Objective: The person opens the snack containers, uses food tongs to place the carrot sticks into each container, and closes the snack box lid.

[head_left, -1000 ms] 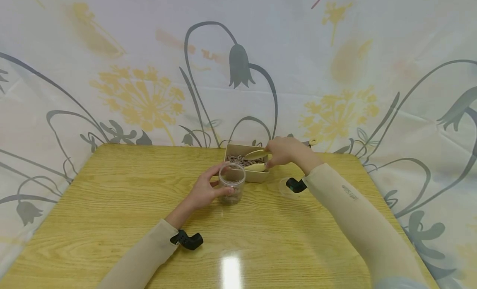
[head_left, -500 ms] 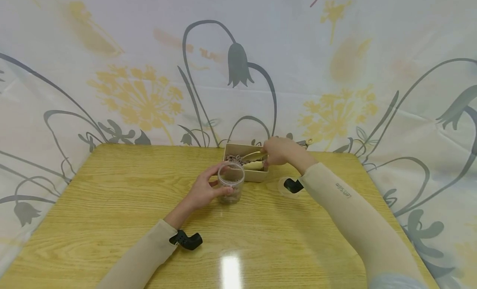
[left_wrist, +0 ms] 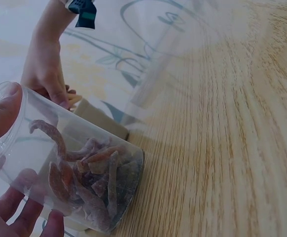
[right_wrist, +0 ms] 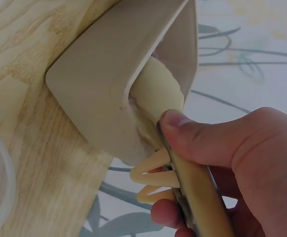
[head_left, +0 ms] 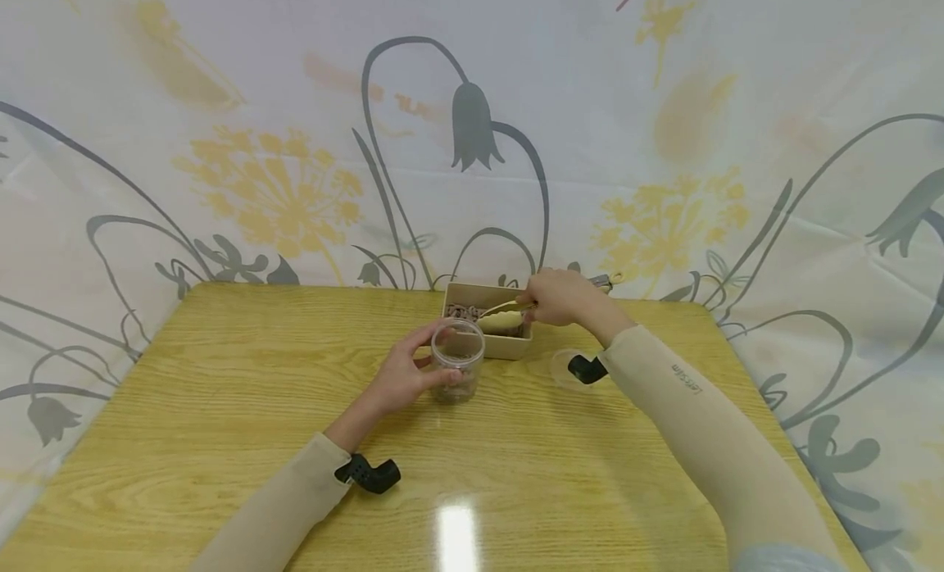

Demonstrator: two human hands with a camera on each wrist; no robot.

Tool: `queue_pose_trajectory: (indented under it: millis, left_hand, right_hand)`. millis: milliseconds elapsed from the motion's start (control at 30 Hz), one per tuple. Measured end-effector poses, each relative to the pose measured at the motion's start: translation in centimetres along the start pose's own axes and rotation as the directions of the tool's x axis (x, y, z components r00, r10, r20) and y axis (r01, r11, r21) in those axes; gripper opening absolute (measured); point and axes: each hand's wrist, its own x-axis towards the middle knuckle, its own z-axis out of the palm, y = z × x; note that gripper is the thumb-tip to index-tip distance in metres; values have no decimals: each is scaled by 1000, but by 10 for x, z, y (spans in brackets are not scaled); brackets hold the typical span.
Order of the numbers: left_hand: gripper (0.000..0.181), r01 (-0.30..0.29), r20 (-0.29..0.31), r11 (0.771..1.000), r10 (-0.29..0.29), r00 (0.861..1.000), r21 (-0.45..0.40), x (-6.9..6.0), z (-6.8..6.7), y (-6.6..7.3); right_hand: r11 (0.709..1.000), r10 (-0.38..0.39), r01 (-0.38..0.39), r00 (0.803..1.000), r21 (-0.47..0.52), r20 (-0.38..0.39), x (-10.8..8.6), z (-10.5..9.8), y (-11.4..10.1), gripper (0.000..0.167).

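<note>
My left hand (head_left: 401, 377) curls round a clear round jar (head_left: 459, 375) without a lid, standing on the table. In the left wrist view, brown and greyish twisted strips (left_wrist: 96, 182) lie in the jar's lower part. My right hand (head_left: 564, 297) grips yellow tongs (head_left: 501, 321) by the handles, their ends inside a beige rectangular box (head_left: 509, 349) behind the jar. More brownish strips (head_left: 463, 311) lie in that box. In the right wrist view the thumb presses the tongs (right_wrist: 197, 192), and the tips are partly hidden by the box wall (right_wrist: 94, 84).
A clear round lid (head_left: 564, 375) lies on the wooden table (head_left: 295, 392) right of the box, partly under my right wrist's black camera (head_left: 587, 369). A patterned cloth (head_left: 295, 64) hangs behind the table's back edge.
The two arms of the tongs stand closer together than a second ago, and the tongs have shifted slightly within the box. My left hand and the jar have stayed in place.
</note>
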Motion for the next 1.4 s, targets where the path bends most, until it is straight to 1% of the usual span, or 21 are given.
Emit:
queue_pose_trajectory:
  millis: [100,300,467,633,700,867,1033,1300,1400]
  left_hand:
    - [77,-1,3,1000,1,1000,-4,0,0,0]
    - [77,3,0,1000,-3,1000,-4,1,0,1]
    - [76,4,2,1000,-4,1000,-11,1,0,1]
    - [76,16,-1,1000,-16,1000,-8,1,-1,1]
    - [76,14,-1,1000,-14,1000,-5,1,-1,1]
    - [77,2,4,1000,-2,1000,-3,0,-1,0]
    - [77,7,-4,1000,-7,1000,0,0,-1,1]
    - [76,-6,-3,1000,6,1000,-7,0,0,1]
    - [76,-5,-1,1000,5,1000,-4,1,0,-1]
  right_hand:
    - [1000,-27,28,999,14,-27,-1,2,5,31]
    - [997,-74,74,995,-1,-68,-3,4,11,32]
    - [996,-59,64,995,58,-83,-4,6,15,34]
    - [993,-38,49,994,108,-98,-3,7,16,29]
    - [993,-30,41,995,107,-100,-3,7,16,29]
    - [998,-7,14,995,68,-103,-1,6,13,35]
    - [999,-11,15,997,47,-80,2,4,7,43]
    - [992,-22,24,1000,123,-22,4,-4,-1,49]
    - [994,-38,36,999,107,20,5,-7,-5,53]
